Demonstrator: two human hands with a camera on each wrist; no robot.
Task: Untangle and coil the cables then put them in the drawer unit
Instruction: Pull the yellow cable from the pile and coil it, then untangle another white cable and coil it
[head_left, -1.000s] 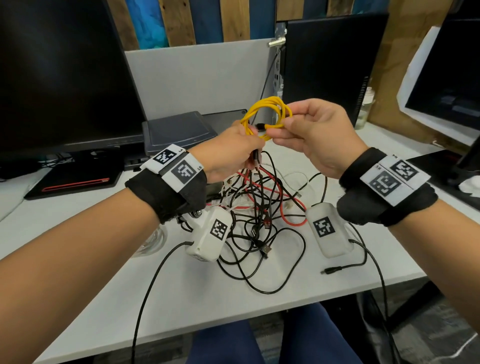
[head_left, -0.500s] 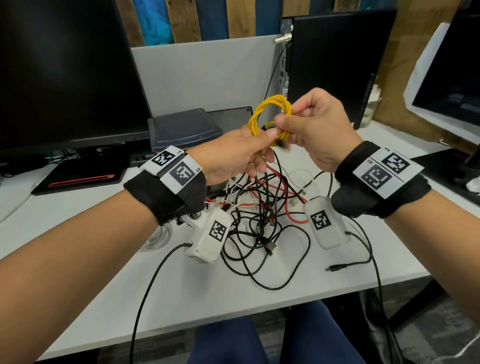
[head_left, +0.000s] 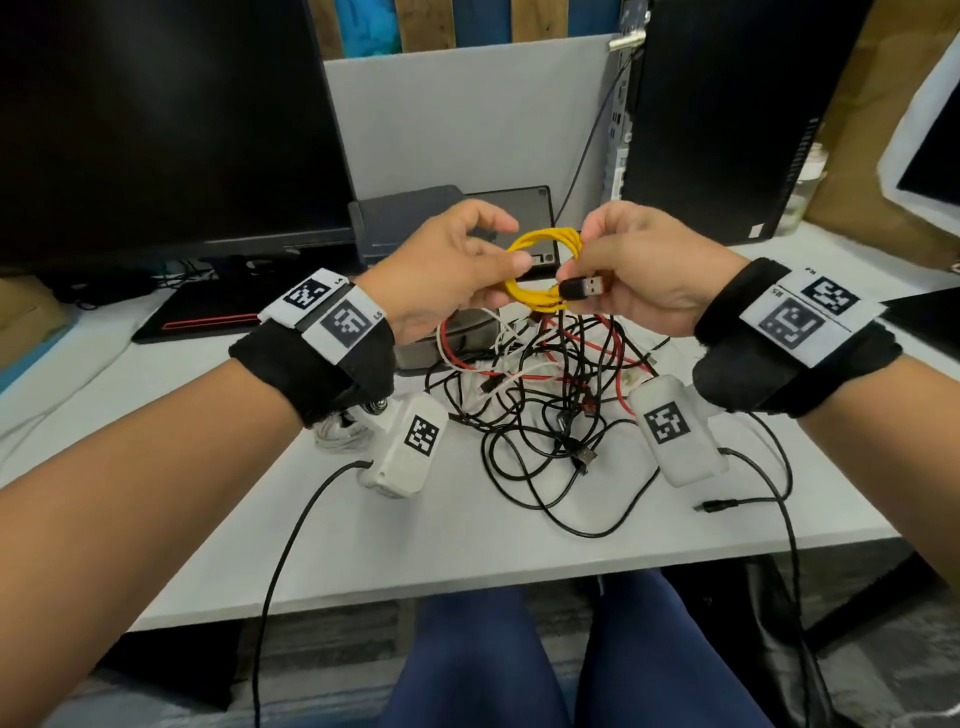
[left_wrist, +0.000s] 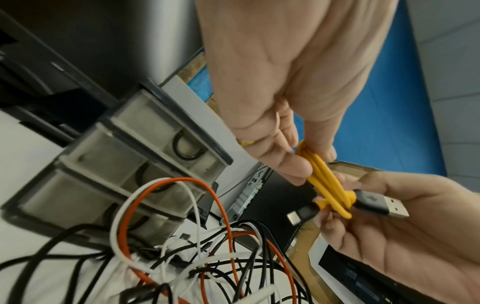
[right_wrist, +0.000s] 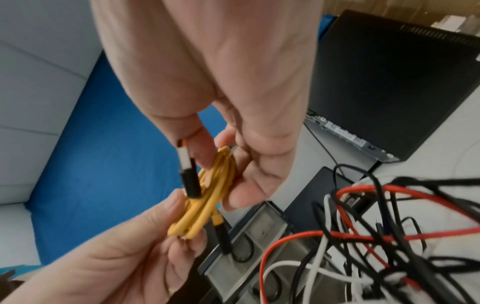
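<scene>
A small yellow cable coil hangs in the air between my two hands, above the desk. My left hand pinches the coil's left side between thumb and fingers, shown close in the left wrist view. My right hand holds the right side, with the cable's black USB plug sticking out by its fingers. A second black plug hangs from the coil. Below lies a tangle of black, red and white cables. The grey drawer unit stands behind the tangle.
A large monitor fills the back left and a black PC tower the back right. A black laptop lies at the left. A loose black plug lies near the white desk's front edge.
Both hands have come lower with the yellow coil, which has tipped flatter. The black USB plug now sticks out at the right hand's fingers.
</scene>
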